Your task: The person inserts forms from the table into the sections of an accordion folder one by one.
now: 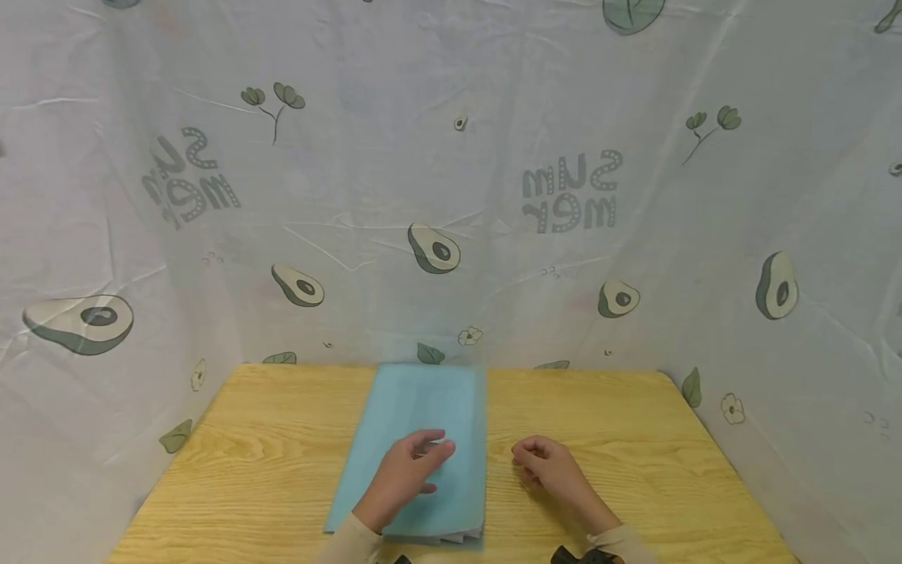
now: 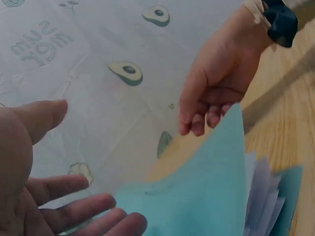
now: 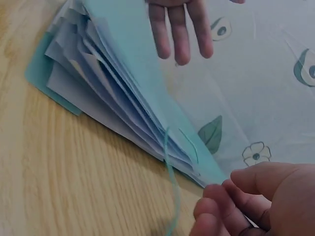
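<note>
A light blue folder (image 1: 430,399) lies on the wooden table, with white and pale sheets (image 3: 113,93) fanned inside its near edge. My left hand (image 1: 407,475) hovers above the folder, fingers apart and nothing held. To the folder's right, my right hand (image 1: 557,470) is over the table with its fingers loosely curled and thumb close to the forefinger; nothing shows in its grasp. In the left wrist view the folder's cover (image 2: 211,182) bows upward at one corner. A thin teal strand (image 3: 173,191) hangs at the folder's edge in the right wrist view.
The wooden table (image 1: 599,415) runs back to a pale curtain (image 1: 352,157) printed with avocados, leaves and lettering, which encloses the back and both sides. A dark band (image 2: 281,23) circles the right wrist.
</note>
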`<act>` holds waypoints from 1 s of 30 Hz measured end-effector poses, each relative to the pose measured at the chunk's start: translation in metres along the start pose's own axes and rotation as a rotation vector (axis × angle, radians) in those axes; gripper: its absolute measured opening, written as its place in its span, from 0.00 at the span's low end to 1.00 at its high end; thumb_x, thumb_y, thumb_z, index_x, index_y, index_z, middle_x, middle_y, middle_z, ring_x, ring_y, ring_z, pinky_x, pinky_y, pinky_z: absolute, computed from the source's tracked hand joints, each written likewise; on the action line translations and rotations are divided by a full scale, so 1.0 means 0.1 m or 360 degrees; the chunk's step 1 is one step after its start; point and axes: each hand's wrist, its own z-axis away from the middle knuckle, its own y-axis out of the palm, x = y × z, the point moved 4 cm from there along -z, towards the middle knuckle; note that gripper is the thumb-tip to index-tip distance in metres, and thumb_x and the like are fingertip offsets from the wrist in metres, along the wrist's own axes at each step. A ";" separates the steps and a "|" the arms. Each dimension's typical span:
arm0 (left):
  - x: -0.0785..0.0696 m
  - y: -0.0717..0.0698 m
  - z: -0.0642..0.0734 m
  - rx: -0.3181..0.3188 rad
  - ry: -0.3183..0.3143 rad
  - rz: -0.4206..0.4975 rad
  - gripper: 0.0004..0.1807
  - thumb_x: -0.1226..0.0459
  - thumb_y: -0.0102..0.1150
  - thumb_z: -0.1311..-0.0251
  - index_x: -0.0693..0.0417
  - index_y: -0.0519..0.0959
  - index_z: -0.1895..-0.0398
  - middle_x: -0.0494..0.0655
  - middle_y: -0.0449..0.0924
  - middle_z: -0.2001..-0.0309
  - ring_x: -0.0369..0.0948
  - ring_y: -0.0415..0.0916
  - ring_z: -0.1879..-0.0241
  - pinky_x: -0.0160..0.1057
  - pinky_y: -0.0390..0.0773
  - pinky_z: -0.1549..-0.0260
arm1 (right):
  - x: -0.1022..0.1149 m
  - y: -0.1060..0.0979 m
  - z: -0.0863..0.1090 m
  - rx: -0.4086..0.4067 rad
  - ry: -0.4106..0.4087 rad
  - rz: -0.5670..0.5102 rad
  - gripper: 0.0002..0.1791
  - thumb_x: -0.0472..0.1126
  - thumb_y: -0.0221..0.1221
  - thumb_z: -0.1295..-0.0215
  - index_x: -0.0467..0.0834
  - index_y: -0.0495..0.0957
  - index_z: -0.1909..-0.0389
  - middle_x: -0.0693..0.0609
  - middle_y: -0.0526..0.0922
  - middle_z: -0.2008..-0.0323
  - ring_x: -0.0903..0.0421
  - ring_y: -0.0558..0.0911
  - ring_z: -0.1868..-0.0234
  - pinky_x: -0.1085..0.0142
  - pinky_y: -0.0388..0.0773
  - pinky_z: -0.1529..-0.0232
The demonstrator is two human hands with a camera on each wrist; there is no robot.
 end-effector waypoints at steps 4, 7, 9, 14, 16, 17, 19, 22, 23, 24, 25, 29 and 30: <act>0.05 -0.22 0.04 -0.0079 0.0220 -0.0480 0.37 0.45 0.67 0.35 0.55 0.74 0.29 0.57 0.79 0.37 0.56 0.75 0.37 0.58 0.78 0.44 | 0.05 0.13 0.03 0.0056 -0.0114 0.0130 0.16 0.41 0.60 0.24 0.29 0.79 0.49 0.45 0.84 0.59 0.56 0.79 0.64 0.67 0.78 0.66; 0.12 -0.41 0.08 -0.0217 0.0267 -0.0927 0.41 0.48 0.75 0.43 0.56 0.74 0.29 0.62 0.75 0.34 0.62 0.70 0.34 0.65 0.70 0.38 | 0.08 0.24 0.04 0.0068 -0.0167 0.0229 0.16 0.40 0.61 0.24 0.30 0.79 0.47 0.45 0.84 0.56 0.53 0.82 0.58 0.66 0.81 0.63; 0.18 -0.50 0.10 -0.0256 0.0199 -0.1132 0.45 0.47 0.79 0.50 0.58 0.75 0.30 0.67 0.71 0.33 0.67 0.66 0.33 0.70 0.65 0.37 | 0.09 0.32 0.05 0.0091 -0.0196 0.0277 0.18 0.41 0.61 0.25 0.30 0.79 0.45 0.44 0.84 0.53 0.50 0.83 0.55 0.63 0.82 0.60; 0.40 -0.55 0.13 -0.0103 -0.0020 -0.1285 0.52 0.40 0.82 0.60 0.57 0.77 0.32 0.75 0.62 0.29 0.75 0.56 0.30 0.81 0.57 0.40 | 0.10 0.50 0.04 0.0104 -0.0236 0.0409 0.18 0.44 0.63 0.26 0.34 0.80 0.45 0.48 0.85 0.53 0.51 0.83 0.53 0.60 0.82 0.54; 0.45 -0.52 0.14 -0.0054 -0.0030 -0.1312 0.53 0.40 0.82 0.61 0.58 0.77 0.33 0.76 0.61 0.29 0.76 0.55 0.30 0.83 0.55 0.42 | 0.10 0.54 0.04 0.0100 -0.0238 0.0425 0.17 0.44 0.62 0.26 0.36 0.81 0.46 0.49 0.85 0.54 0.52 0.83 0.53 0.60 0.81 0.54; 0.47 -0.51 0.15 -0.0049 -0.0027 -0.1341 0.53 0.39 0.82 0.62 0.58 0.77 0.33 0.76 0.61 0.29 0.76 0.55 0.30 0.84 0.54 0.42 | 0.11 0.56 0.04 0.0100 -0.0241 0.0430 0.16 0.44 0.62 0.26 0.36 0.81 0.47 0.49 0.85 0.55 0.52 0.83 0.53 0.60 0.81 0.54; 0.49 -0.48 0.15 -0.0078 -0.0016 -0.1388 0.54 0.39 0.83 0.64 0.58 0.77 0.34 0.76 0.62 0.29 0.77 0.55 0.30 0.84 0.54 0.43 | 0.11 0.57 0.04 0.0106 -0.0244 0.0430 0.15 0.43 0.63 0.26 0.35 0.81 0.48 0.49 0.85 0.55 0.52 0.83 0.53 0.59 0.81 0.53; 0.51 -0.44 0.16 -0.0139 -0.0031 -0.1419 0.54 0.39 0.84 0.66 0.58 0.78 0.35 0.76 0.63 0.30 0.77 0.56 0.31 0.85 0.53 0.43 | 0.10 0.58 0.05 0.0128 -0.0247 0.0443 0.14 0.42 0.64 0.27 0.35 0.82 0.50 0.49 0.85 0.55 0.52 0.83 0.54 0.58 0.82 0.52; 0.52 -0.41 0.16 -0.0153 -0.0039 -0.1426 0.54 0.38 0.84 0.67 0.57 0.78 0.35 0.77 0.64 0.30 0.77 0.57 0.31 0.85 0.53 0.43 | 0.10 0.58 0.06 0.0130 -0.0245 0.0447 0.14 0.42 0.64 0.28 0.35 0.82 0.50 0.49 0.85 0.55 0.52 0.83 0.54 0.58 0.82 0.52; 0.52 -0.39 0.16 -0.0166 -0.0048 -0.1425 0.54 0.39 0.84 0.68 0.57 0.78 0.35 0.77 0.64 0.30 0.78 0.57 0.32 0.85 0.53 0.44 | 0.09 0.58 0.06 0.0132 -0.0242 0.0451 0.14 0.42 0.64 0.28 0.35 0.82 0.51 0.49 0.85 0.55 0.52 0.82 0.54 0.57 0.82 0.51; 0.52 -0.37 0.17 -0.0177 -0.0058 -0.1427 0.54 0.39 0.85 0.68 0.57 0.79 0.36 0.77 0.64 0.31 0.78 0.57 0.32 0.86 0.53 0.44 | 0.09 0.58 0.07 0.0131 -0.0243 0.0455 0.14 0.42 0.64 0.28 0.35 0.82 0.51 0.49 0.85 0.55 0.51 0.83 0.54 0.57 0.82 0.51; 0.50 -0.30 0.20 -0.0215 -0.0075 -0.1428 0.54 0.39 0.85 0.69 0.58 0.79 0.37 0.78 0.65 0.32 0.78 0.58 0.33 0.86 0.53 0.45 | 0.07 0.55 0.08 0.0121 -0.0241 0.0449 0.13 0.41 0.64 0.28 0.36 0.83 0.51 0.49 0.86 0.55 0.51 0.83 0.53 0.59 0.81 0.51; 0.49 -0.29 0.21 -0.0220 -0.0076 -0.1427 0.53 0.39 0.85 0.68 0.58 0.79 0.37 0.78 0.65 0.32 0.78 0.58 0.33 0.86 0.53 0.45 | 0.06 0.55 0.08 0.0123 -0.0238 0.0435 0.13 0.41 0.64 0.28 0.36 0.83 0.51 0.49 0.86 0.55 0.51 0.83 0.53 0.60 0.81 0.52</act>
